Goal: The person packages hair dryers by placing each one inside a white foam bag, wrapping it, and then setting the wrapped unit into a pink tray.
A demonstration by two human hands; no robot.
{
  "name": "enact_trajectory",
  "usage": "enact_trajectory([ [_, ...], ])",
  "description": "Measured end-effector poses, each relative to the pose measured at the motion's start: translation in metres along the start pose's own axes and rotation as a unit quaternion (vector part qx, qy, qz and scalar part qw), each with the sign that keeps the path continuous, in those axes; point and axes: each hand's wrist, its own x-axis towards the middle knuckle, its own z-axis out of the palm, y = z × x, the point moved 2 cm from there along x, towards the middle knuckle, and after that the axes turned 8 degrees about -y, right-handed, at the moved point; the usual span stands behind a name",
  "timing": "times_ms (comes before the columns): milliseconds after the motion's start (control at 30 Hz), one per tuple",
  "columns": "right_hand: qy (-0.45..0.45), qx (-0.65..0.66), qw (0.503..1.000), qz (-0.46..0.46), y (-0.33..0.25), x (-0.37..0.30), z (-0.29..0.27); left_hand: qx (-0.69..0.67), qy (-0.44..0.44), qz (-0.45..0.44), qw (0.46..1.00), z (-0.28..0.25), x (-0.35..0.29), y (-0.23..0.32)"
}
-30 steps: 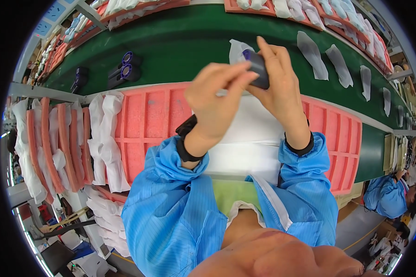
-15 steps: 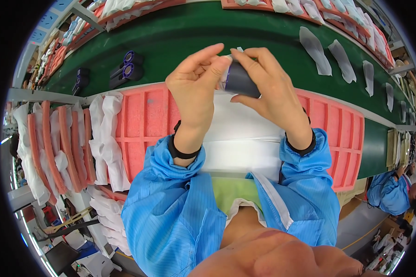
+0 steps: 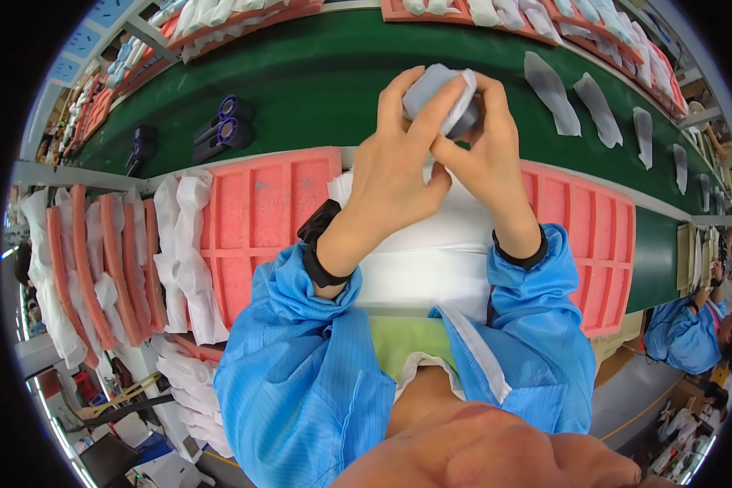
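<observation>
above the green conveyor belt (image 3: 317, 73) and the pink foam tray (image 3: 260, 211), both hands are raised over a stack of white sheets (image 3: 439, 260). left hand (image 3: 390, 175) and right hand (image 3: 488, 159) together grasp a small dark device (image 3: 468, 120), half covered by a white pouch (image 3: 435, 89) pinched at the fingertips. judging by the grip, the pouch could slip off or bunch up if either thumb loosens, letting the device drop to the belt. its long axis seems to run up-left to down-right, the covered end pointing away; the exact facing cannot be told.
</observation>
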Motion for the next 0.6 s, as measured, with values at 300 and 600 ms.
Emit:
enact_trajectory([
  [300, -0.193, 0.159, 0.963, -0.1, -0.001, 0.003, 0.001, -0.298, -0.037, 0.145, 0.943, -0.033, 0.013, -0.026],
  [600, -0.035, -0.229, 0.971, -0.053, 0.001, 0.001, -0.005, -0.045, 0.187, 0.041, 0.98, -0.027, 0.003, -0.011],
])
